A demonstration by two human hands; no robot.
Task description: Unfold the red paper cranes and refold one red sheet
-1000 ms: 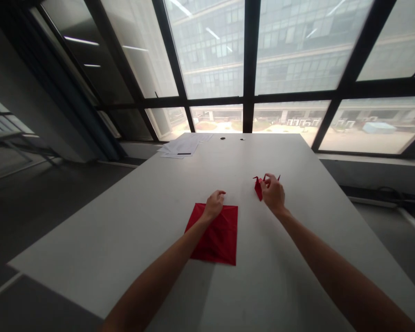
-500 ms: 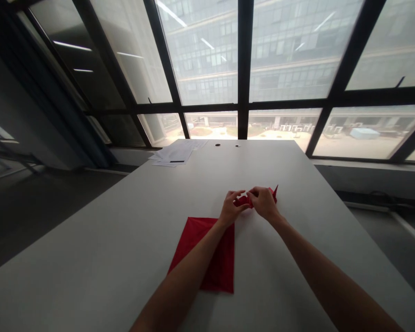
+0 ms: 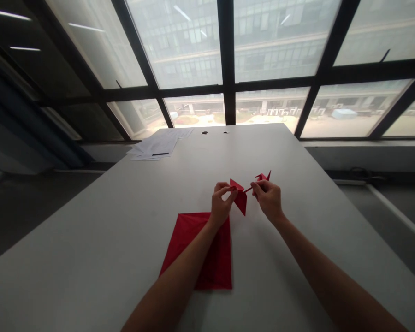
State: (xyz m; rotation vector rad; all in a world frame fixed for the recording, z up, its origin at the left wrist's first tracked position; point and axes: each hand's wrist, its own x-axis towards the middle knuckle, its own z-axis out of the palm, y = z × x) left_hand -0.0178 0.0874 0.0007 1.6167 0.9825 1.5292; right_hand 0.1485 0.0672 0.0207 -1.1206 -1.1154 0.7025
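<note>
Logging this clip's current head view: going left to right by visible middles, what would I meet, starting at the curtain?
Blue curtain → white papers → flat red sheet → left hand → held red paper crane → right hand.

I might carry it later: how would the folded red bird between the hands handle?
The bird is probably light, seemingly thin folded paper. Its slender point would likely bend easily. Its flat, straight-edged wings may be fairly stiff.

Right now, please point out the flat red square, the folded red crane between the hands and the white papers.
Flat red square (image 3: 218, 258), head view: its right part.
Folded red crane (image 3: 241, 202), head view: its near wing.
White papers (image 3: 159, 144), head view: their middle.
</note>
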